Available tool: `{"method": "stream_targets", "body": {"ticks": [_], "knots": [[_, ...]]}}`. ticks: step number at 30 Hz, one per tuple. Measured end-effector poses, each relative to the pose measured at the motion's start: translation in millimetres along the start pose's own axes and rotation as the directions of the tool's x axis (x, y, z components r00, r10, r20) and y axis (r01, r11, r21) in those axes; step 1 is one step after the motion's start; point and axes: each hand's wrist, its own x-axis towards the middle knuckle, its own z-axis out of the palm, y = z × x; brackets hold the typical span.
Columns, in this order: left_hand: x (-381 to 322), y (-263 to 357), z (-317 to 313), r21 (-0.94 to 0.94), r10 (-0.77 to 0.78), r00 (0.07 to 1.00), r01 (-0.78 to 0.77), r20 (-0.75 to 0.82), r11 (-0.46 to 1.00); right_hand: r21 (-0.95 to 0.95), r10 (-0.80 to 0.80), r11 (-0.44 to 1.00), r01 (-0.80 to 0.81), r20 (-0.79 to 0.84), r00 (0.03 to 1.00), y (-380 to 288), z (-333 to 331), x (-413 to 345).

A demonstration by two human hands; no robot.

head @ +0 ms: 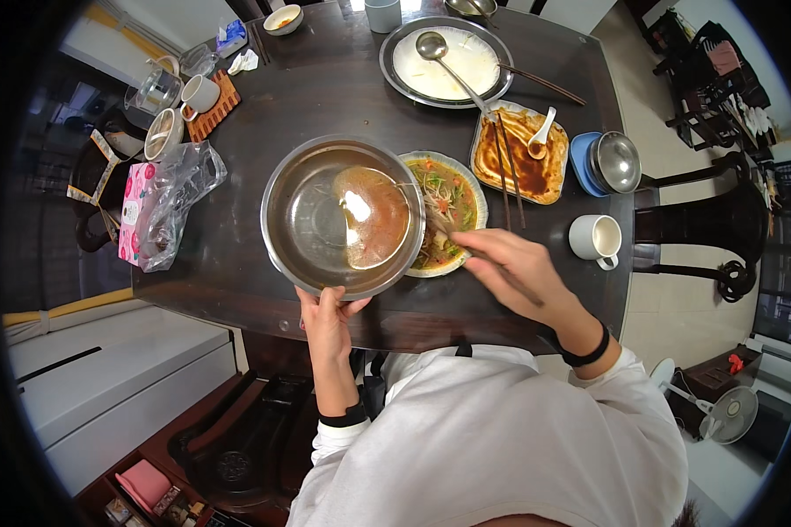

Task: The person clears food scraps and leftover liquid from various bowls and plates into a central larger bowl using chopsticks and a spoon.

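My left hand (329,319) grips the near rim of a large stainless steel bowl (306,224), held tilted to the right with reddish-brown broth pooled on that side. The bowl's right edge overlaps a white fluted dish (482,211) of soup with bean sprouts, greens and red bits. Around a pair of wooden chopsticks (515,284) my right hand (511,273) is closed, above the dish's near right side; their tips are near the food and the bowl's rim. Right of the dish, a second pair of chopsticks (511,172) lies across a square dish (481,148) with brown sauce residue.
Behind stands a steel-rimmed round plate (395,85) holding a ladle (451,71). At the right are a white mug (588,236), a steel bowl (616,163) and a blue tray (581,170). A clear plastic bag (178,204) and pink floral box (132,214) sit left.
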Motion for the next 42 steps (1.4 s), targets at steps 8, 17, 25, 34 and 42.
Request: {"method": "stream_targets", "body": {"ticks": [8, 17, 25, 34, 42], "knots": [[-6, 1, 9, -0.019, -0.012, 1.000, 0.013, 0.024, 1.000, -0.111, -0.069, 0.991, 0.076, 0.059, 0.996, 26, 42, -3], [-1, -2, 15, -0.042, -0.025, 0.998, 0.027, 0.059, 0.999, -0.313, -0.045, 0.948, 0.055, 0.039, 0.998, 20, 17, -17], [3, -2, 13, -0.017, -0.025, 0.999, 0.026, 0.044, 1.000, -0.302, -0.041, 0.953, 0.026, -0.043, 0.998, 14, 3, -27], [3, 1, 3, -0.018, -0.006, 1.000, 0.006, -0.010, 1.000, -0.033, 0.308, 0.951, -0.309, -0.029, 0.951, 5, -21, -32], [0, -1, 2, -0.019, -0.002, 1.000, 0.002, 0.016, 1.000, 0.272, 0.271, 0.917, -0.291, 0.111, 0.956, -9, 7, -15]]}}
